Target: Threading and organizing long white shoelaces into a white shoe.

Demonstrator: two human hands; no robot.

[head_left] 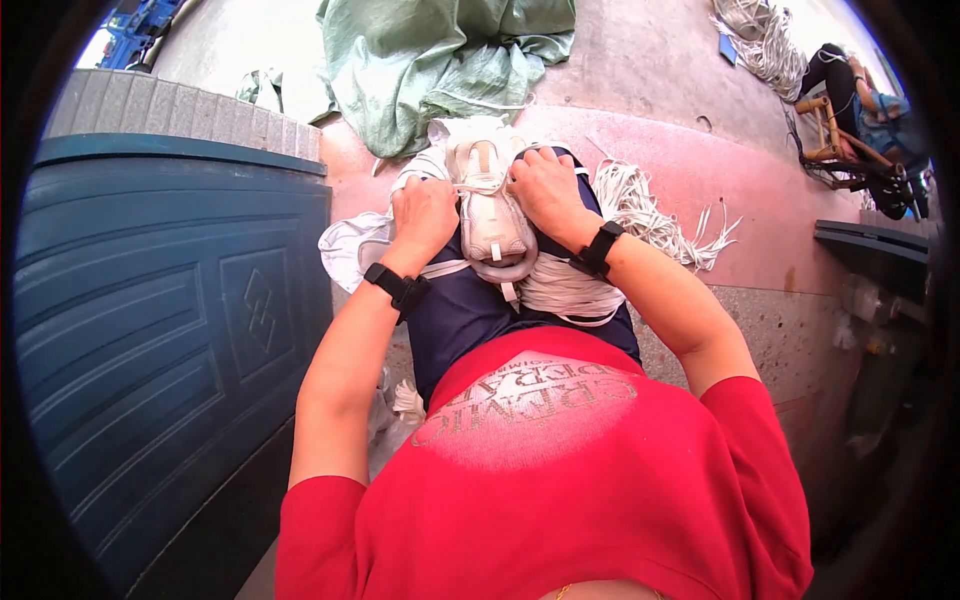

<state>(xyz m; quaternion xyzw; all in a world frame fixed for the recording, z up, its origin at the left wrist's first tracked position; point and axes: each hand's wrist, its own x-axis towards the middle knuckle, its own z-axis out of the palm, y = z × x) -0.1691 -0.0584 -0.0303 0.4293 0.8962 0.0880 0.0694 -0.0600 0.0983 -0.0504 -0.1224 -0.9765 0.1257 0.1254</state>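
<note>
A pale beige-white sneaker (495,222) rests between my thighs, its heel toward me and its tongue away. White shoelace (482,184) crosses over the shoe's upper, between my two hands. At the shoe's left side, my left hand (425,212) is closed, fingers pinched on the lace. My right hand (548,192) is closed too, at the right side of the shoe, pinching the lace near the tongue. Both fingertips are partly hidden, so exactly where each grips the lace is hard to see. A bundle of white laces (570,292) lies across my right thigh.
More loose white laces (640,205) hang past my right knee. A green sheet (440,70) lies crumpled ahead. The blue panelled door (170,320) stands close on my left. At the far right a person (885,115) sits by a wooden chair (828,135), near a lace heap (770,55).
</note>
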